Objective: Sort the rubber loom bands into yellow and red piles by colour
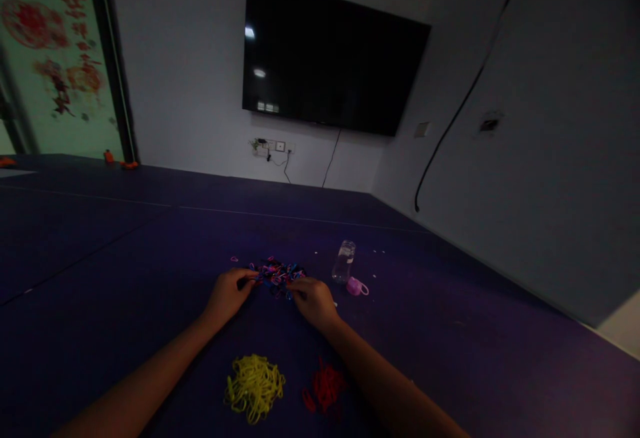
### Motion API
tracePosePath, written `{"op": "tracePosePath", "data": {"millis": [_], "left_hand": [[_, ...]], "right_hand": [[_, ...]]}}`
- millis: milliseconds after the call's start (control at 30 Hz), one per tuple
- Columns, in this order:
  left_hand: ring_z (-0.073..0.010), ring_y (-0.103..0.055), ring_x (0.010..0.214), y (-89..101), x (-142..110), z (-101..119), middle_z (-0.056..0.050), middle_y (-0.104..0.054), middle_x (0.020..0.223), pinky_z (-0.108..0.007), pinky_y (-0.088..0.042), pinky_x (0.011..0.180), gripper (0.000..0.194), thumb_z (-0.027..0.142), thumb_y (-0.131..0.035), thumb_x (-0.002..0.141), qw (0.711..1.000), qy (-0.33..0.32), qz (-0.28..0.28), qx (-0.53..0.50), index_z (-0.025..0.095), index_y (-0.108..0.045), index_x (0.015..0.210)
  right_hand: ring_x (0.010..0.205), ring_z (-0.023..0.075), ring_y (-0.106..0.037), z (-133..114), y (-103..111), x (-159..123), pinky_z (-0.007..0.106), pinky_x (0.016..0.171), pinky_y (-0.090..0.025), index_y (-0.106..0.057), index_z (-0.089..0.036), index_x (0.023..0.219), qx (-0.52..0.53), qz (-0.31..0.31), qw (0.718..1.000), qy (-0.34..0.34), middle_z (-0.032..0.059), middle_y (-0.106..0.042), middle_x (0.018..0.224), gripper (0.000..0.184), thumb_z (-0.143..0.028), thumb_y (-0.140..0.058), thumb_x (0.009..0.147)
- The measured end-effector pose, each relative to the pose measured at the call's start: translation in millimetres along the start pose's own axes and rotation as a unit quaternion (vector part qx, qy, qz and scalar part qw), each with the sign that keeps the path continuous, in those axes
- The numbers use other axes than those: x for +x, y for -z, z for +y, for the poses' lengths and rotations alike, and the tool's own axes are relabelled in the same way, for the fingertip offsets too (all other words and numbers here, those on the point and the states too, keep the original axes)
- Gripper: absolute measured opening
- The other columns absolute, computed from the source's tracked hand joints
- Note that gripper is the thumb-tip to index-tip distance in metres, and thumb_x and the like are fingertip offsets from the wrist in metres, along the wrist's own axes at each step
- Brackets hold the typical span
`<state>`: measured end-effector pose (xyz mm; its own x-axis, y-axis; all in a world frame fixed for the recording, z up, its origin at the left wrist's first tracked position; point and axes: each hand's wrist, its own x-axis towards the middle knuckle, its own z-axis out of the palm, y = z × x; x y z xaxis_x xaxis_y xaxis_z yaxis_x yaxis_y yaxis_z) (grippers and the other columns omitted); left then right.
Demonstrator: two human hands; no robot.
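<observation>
A mixed pile of small rubber bands (275, 274), mostly pink, blue and dark, lies on the purple surface between my hands. My left hand (229, 295) reaches into its left edge, thumb and forefinger closed on bands there. At the pile's lower right, my right hand (316, 300) pinches at bands with its fingertips. The exact bands in either pinch are too small to tell. Nearer to me sits a heap of yellow rubber bands (255, 385). Beside it, partly next to my right forearm, is a smaller heap of red rubber bands (327, 386).
A clear plastic bottle (344, 261) lies right of the pile, with a pink cap (355, 286) with a loop close by. One pink band (234, 259) lies apart at the left. Small white scraps dot the purple surface (450, 311). A television (335, 51) hangs on the far wall.
</observation>
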<state>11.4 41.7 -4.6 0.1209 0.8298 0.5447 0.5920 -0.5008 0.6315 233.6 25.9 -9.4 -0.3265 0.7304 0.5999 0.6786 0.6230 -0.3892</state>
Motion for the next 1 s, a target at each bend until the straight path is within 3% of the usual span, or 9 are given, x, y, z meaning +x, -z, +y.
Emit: {"op": "tracePosePath", "data": {"millis": [333, 533, 733, 867, 1000], "left_hand": [[-0.0204, -0.068, 0.079, 3.5, 1, 7, -0.005, -0.074, 0.085, -0.034, -0.052, 0.080, 0.019, 0.022, -0.057, 0.076, 0.995, 0.033, -0.032, -0.087, 0.018, -0.071, 0.088], [-0.0182, -0.066, 0.077, 3.4, -1, 13, -0.005, -0.073, 0.082, -0.031, -0.050, 0.078, 0.020, 0.021, -0.057, 0.075, 0.994, 0.006, -0.059, -0.093, 0.019, -0.072, 0.089], [-0.0161, -0.065, 0.075, 2.5, -4, 19, -0.003, -0.072, 0.082, -0.028, -0.050, 0.076, 0.024, 0.017, -0.055, 0.075, 0.990, -0.026, -0.096, -0.095, 0.019, -0.072, 0.091], [-0.0162, -0.065, 0.075, 1.9, -4, 21, -0.002, -0.072, 0.081, -0.029, -0.049, 0.077, 0.027, 0.017, -0.057, 0.074, 0.990, -0.034, -0.099, -0.092, 0.020, -0.070, 0.098], [-0.0162, -0.066, 0.073, 2.8, -4, 21, -0.001, -0.072, 0.078, -0.029, -0.050, 0.077, 0.027, 0.020, -0.057, 0.075, 0.991, -0.039, -0.096, -0.083, 0.021, -0.070, 0.099]], "right_hand": [[0.081, 0.0163, -0.066, 3, -2, 0, 0.025, 0.073, -0.050, -0.073, -0.023, 0.085, 0.012, 0.010, 1.000, 0.006, 0.0038, -0.071, 0.090, 0.029, -0.007, -0.051, 0.076], [0.080, 0.0171, -0.066, -7, -4, 7, 0.026, 0.071, -0.051, -0.073, -0.022, 0.089, 0.105, 0.031, 0.994, 0.028, 0.0043, -0.071, 0.088, 0.023, -0.011, -0.057, 0.077], [0.068, 0.0163, -0.064, -14, -13, 8, 0.024, 0.060, -0.050, -0.073, -0.021, 0.083, 0.162, -0.027, 0.986, 0.004, 0.0038, -0.071, 0.079, 0.013, -0.023, -0.072, 0.069], [0.068, 0.0158, -0.064, -17, -16, 7, 0.023, 0.061, -0.049, -0.073, -0.020, 0.077, 0.163, -0.033, 0.986, 0.020, 0.0032, -0.070, 0.074, 0.006, -0.019, -0.070, 0.072], [0.066, 0.0145, -0.063, -20, -15, 7, 0.022, 0.061, -0.048, -0.073, -0.021, 0.074, 0.154, -0.026, 0.987, 0.022, 0.0019, -0.070, 0.072, 0.011, -0.015, -0.064, 0.075]]}}
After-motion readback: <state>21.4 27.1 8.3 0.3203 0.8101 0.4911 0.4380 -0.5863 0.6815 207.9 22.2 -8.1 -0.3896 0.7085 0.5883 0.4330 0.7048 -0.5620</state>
